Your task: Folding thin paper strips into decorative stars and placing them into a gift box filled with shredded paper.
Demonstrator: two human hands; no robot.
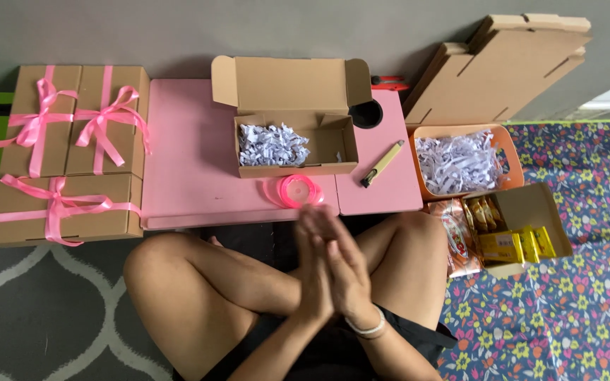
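Grey floor runs under a patterned grey rug on one side and a flowered mat on the other, and the person sits cross-legged between them, knees up against a low pink worktop pulled close, so everything lies within arm's reach. Flat, unfolded cardboard blanks lean against the wall at the far right, out of the way. On the left, three closed brown boxes tied with pink ribbon bows sit stacked together, apart from the loose materials. At the middle of the worktop stands an open cardboard box, lid tipped back, its left half padded with shredded white paper. To its right, off the worktop, an orange tray heaped with the same shreds lies just beside a smaller open carton packed with yellow packets, with a few foil snack bags next to it. The left hand and right hand are pressed flat together, palm to palm, fingers straight and blurred; neither grip closes on anything. Nearest their fingertips lies a spool of pink ribbon, at the worktop's front edge just before the open box. A slim yellow cutter lies near it.
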